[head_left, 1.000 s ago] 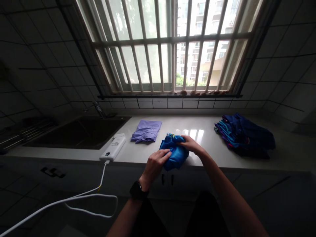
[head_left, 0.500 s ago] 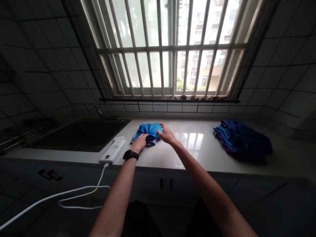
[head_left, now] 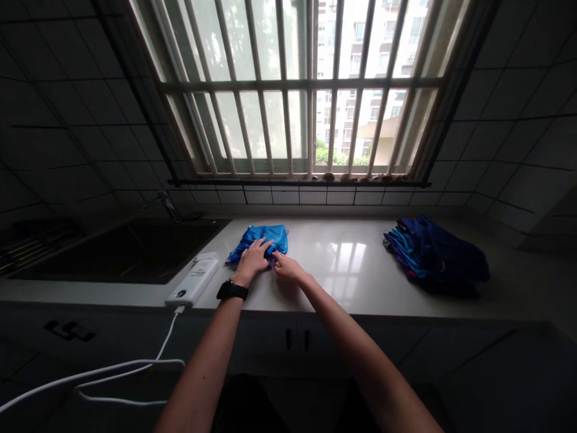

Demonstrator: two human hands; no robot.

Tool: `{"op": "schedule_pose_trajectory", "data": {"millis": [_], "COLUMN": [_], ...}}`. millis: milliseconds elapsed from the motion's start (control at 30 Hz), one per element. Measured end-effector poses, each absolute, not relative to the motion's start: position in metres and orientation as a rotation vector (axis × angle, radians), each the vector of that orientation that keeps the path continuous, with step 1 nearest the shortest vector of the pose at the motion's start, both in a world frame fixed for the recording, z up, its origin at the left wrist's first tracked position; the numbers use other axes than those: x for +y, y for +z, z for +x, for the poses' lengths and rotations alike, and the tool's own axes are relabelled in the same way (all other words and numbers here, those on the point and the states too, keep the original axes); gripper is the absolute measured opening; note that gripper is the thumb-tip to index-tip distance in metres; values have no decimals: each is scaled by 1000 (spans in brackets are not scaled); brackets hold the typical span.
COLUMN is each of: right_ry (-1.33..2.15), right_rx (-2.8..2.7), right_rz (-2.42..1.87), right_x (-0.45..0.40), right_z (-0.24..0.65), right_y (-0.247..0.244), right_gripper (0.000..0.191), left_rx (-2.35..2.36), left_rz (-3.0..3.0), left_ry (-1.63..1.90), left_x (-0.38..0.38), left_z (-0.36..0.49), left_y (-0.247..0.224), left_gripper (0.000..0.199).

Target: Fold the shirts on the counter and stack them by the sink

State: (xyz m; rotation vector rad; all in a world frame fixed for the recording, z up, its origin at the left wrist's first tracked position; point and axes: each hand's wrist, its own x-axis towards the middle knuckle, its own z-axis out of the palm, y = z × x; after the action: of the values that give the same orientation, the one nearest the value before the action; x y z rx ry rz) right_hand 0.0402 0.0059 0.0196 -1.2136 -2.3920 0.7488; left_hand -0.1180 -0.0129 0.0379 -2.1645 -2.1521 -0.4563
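Both arms reach forward over the white stone countertop (head_left: 356, 288), the left hand (head_left: 252, 261) pressed flat with fingers spread on a bright blue folded cloth garment (head_left: 265, 238), its long axis seemingly along the counter, while the right hand (head_left: 288, 268), fingers drawn narrow, touches its near edge, any grip hard to make out.

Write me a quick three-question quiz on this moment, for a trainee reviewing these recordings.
1. True or false: the black wristwatch is on the person's left wrist.
2. Multiple choice: what is the left hand pressing on? A) the steel faucet, B) the bright blue garment, C) the white power bank.
3. Fill in the blank: the pile of dark blue clothes lies to the ___ of both hands.

Key: 1 true; 2 B; 3 right.
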Motion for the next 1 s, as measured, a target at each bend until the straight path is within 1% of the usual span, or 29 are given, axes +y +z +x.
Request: {"op": "schedule_pose_trajectory", "data": {"millis": [100, 200, 300, 367, 467, 600, 633, 733, 767, 800, 867, 933, 1000], "right_ry": [715, 677, 571, 482, 307, -60, -93, 81, 129, 153, 157, 174, 191], "right_rx": [-2444, -2452, -2373, -2270, -2001, -1540, -1443, -1330, -1338, -1357, -1390, -1403, -1415], "right_rz": [-1152, -1102, -1032, -1051, -1308, -1915, -2071, -2450, -2508, -2532, -2503, -2442, -2378], "right_x": [-1, -16, -32, -37, -33, -17, -15, -10, -9, -8, -5, -3, 0], "right_z": [42, 57, 94, 137, 224, 342, 364, 404, 410, 414, 418, 423, 430], "right_y": [22, 28, 35, 45, 71, 104, 108, 101, 95, 89, 78, 74, 77], "right_gripper": [52, 47, 46, 46, 45, 43, 48, 79, 83, 82, 68, 53, 43], "left_rx": [-2238, -2305, -2280, -2243, -2226, -2285, -2268, -2058, -1972, -1935, -1945, -1972, -1992], "left_rz": [-2202, -2121, -2067, -2053, -2062, -2062, -2055, -2116, -2201, -2293, -2395, -2371, -2329], "left_ry": [-363, -394, -477, -528, -556, -487, -483, -525, -524, -514, -481, -507, -565], "left_x": [-11, -9, -7, -6, -5, -9, -13, -31, -40, -49, -67, -81, -91], "left_z": [-119, -122, -125, -128, -131, -120, -112, -73, -56, -39, -9, 11, 20], "left_y": [26, 11, -5, -13, -13, 7, 12, 20, 19, 16, 9, 1, -4], "left_gripper": [74, 69, 65, 62, 62, 65, 65, 62, 59, 54, 45, 39, 34]}}
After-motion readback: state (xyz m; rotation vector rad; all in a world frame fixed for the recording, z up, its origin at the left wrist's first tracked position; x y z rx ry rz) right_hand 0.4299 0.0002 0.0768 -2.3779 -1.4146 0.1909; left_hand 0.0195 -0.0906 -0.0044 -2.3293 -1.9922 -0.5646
